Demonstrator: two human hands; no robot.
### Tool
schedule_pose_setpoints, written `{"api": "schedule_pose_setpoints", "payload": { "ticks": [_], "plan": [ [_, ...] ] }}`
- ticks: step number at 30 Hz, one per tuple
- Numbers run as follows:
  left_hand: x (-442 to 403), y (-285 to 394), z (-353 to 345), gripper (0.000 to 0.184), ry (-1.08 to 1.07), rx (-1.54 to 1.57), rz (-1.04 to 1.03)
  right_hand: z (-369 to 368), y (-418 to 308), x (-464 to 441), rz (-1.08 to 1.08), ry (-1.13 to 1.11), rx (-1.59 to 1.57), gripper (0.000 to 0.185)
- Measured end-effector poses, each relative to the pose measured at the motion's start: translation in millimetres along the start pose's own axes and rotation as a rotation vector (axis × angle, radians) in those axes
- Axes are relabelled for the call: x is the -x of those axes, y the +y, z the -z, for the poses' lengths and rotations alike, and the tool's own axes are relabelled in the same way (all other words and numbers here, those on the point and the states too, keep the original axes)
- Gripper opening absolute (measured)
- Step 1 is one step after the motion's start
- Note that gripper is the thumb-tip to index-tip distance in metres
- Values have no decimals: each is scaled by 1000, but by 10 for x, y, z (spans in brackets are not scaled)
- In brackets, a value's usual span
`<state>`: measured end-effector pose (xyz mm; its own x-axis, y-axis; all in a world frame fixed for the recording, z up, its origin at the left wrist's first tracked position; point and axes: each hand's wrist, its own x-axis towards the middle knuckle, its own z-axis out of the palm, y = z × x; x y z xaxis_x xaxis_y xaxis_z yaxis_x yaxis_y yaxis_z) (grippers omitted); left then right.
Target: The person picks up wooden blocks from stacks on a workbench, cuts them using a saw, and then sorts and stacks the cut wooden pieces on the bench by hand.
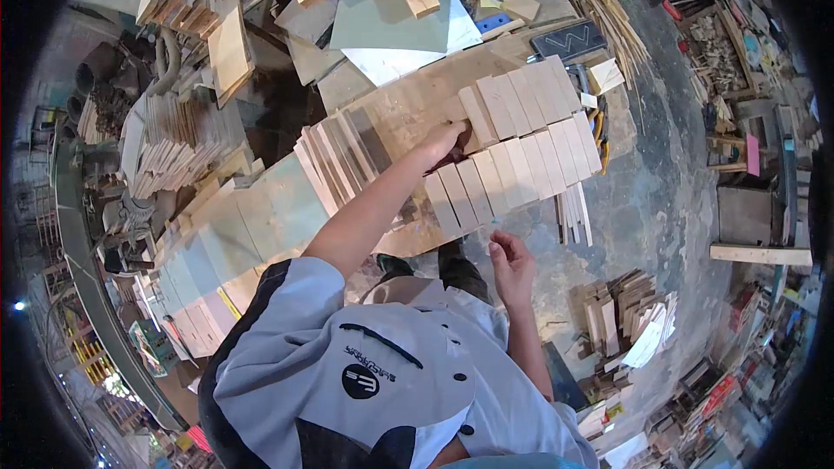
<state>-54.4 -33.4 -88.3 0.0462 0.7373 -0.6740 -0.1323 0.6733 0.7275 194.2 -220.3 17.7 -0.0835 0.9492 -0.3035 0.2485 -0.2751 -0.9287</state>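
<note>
Blocks (pixel 524 162) lie just right of our left hand (pixel 447 142), the nearer; long axes point away from us. Its grip: we cannot tell. Right hand (pixel 511 267) empty, fingers loosely parted.

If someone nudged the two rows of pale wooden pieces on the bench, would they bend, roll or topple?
The pale wooden pieces are probably stiff: their edges look straight. Rolling seems unlikely, given their flat faces and square corners. They might slide or tip as a group, since they stand close side by side with no visible strap.
</note>
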Motion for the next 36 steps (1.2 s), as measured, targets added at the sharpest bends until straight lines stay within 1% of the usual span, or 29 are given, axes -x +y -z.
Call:
{"api": "schedule_pose_setpoints", "payload": {
  "ticks": [1,2,4,5,6,7,8,10,11,13,14,16,18,20,22,23,25,26,27,28,29,30,32,34,35,36],
  "plan": [
    [-25,11,-8,38,-41,-90,30,20,-35,-12,-2,2,-23,27],
    [-63,30,-13,38,-37,-79,28,44,-85,-27,0,-5,-15,27],
    [-18,45,-49,38,-155,71,26,92,-171,-9,3,28,51,26],
    [16,37,-69,38,-141,89,28,119,-147,-15,1,7,60,26],
    [305,297,-139,39,-179,189,63,158,-103,-38,-3,16,31,25],
    [491,412,-136,40,-203,294,95,160,-71,-70,-8,11,-3,25],
    [437,364,-67,42,-185,336,96,149,-83,-95,-8,-41,-4,25],
    [465,271,41,36,166,174,-130,92,-246,-106,119,38,-28,23],
    [528,212,173,36,195,186,-130,20,-353,-100,121,7,-30,23],
    [742,178,312,27,251,396,-332,-72,-605,-48,171,-67,-7,22],
    [893,136,393,27,257,409,-329,-150,-725,-22,169,-77,3,22],
    [1410,27,671,17,335,254,-428,-456,-926,13,255,-240,114,23],
    [1789,-270,941,16,398,287,-490,-834,-966,-4,333,-357,156,23],
    [2019,-740,1254,17,491,316,-392,-1277,-908,-28,313,-400,227,27],
    [2330,-1049,1442,17,581,415,-290,-1674,-770,-141,293,-474,471,37],
    [2420,-1258,1545,17,579,428,-298,-1861,-685,-187,302,-475,483,37],
    [2511,-1723,1701,15,633,274,-212,-2191,-512,-238,398,-330,813,51],
    [2542,-1875,1709,15,634,285,-215,-2303,-466,-257,404,-333,822,51],
    [2565,-2002,1707,15,638,301,-226,-2396,-433,-277,392,-279,910,55],
    [2601,-2040,1711,14,642,317,-240,-2478,-386,-302,382,-222,996,60],
    [2624,-2071,1712,14,642,331,-244,-2529,-271,-330,435,-135,961,57],
    [2663,-2037,1691,15,622,319,-212,-2569,-216,-395,446,-138,973,57],
    [2672,-2030,1634,15,605,325,-185,-2593,-161,-512,291,-186,984,49],
    [2579,-1959,1619,24,675,48,-355,-2522,-180,-568,311,-202,958,47],
    [2513,-1882,1614,24,685,64,-364,-2502,-197,-594,320,-214,920,45],
    [2464,-1765,1600,29,670,-70,-344,-2483,-186,-595,336,-219,930,45]
  ]
}}
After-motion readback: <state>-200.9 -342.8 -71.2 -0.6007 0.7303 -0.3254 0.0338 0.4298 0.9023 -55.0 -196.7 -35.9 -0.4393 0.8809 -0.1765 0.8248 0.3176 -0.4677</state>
